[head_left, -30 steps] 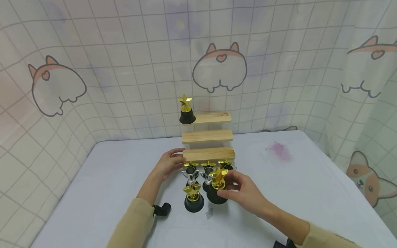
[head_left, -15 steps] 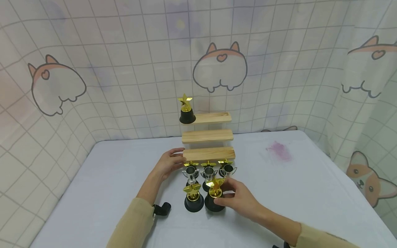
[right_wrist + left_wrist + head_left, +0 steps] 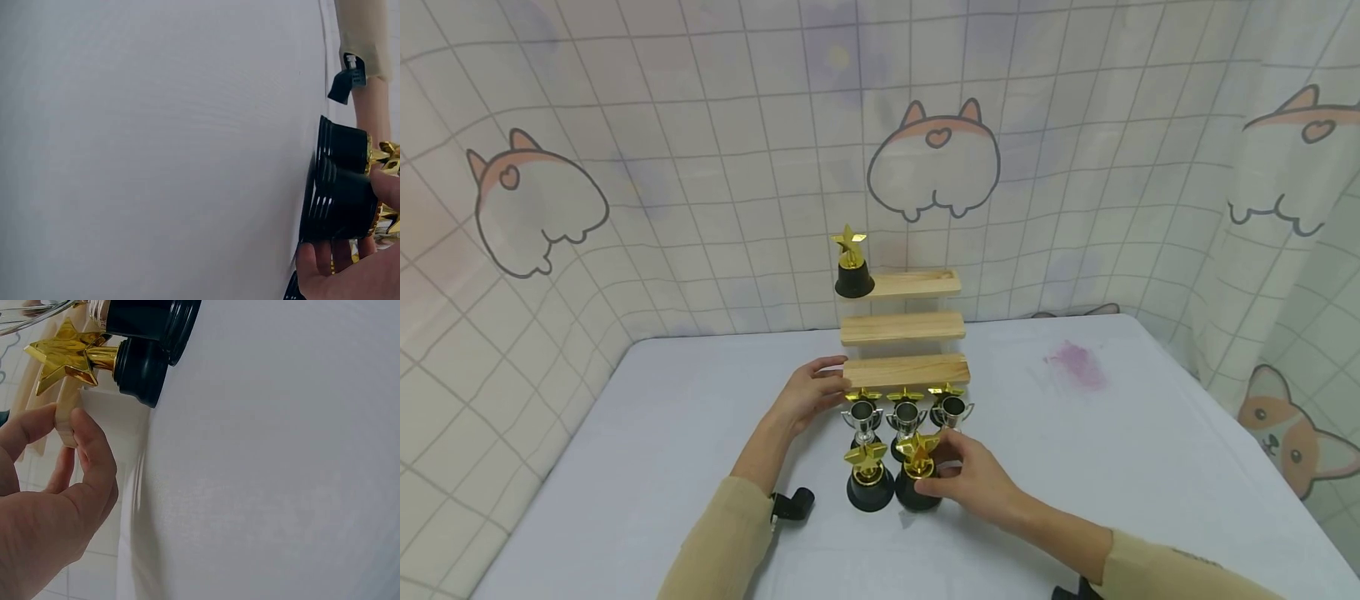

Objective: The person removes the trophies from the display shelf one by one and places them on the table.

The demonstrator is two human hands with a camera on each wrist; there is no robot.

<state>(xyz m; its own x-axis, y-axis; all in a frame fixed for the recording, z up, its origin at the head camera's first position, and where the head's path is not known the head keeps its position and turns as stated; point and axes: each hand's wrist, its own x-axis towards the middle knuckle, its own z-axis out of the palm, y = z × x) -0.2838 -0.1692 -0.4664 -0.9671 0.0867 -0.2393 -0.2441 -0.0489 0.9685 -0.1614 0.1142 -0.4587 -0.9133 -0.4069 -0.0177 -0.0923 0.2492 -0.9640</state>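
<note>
My right hand (image 3: 973, 477) grips a gold star trophy (image 3: 912, 492) by its black base. It stands on the table at the right of the front row, and the right wrist view shows fingers and thumb around the base (image 3: 347, 203). Beside it is another star trophy (image 3: 870, 490). Behind them stand silver cup trophies (image 3: 906, 417), with more gold stars (image 3: 862, 395) at the back. My left hand (image 3: 805, 396) pinches the left end of the lowest board of a wooden tiered shelf (image 3: 906, 371); the left wrist view shows thumb and fingers on that board end (image 3: 64, 422).
One star trophy (image 3: 853, 279) stands at the left end of the top board (image 3: 917, 283). The middle board (image 3: 902, 328) lies between. A white cloth covers the table (image 3: 1075, 467), with a pink stain (image 3: 1077, 365) on the right. A patterned curtain (image 3: 737, 208) hangs behind.
My right hand has brought the star trophy slightly left and closer to me, down beside the other front one. The rightmost silver cup shows more fully. My left hand stays on the board.
</note>
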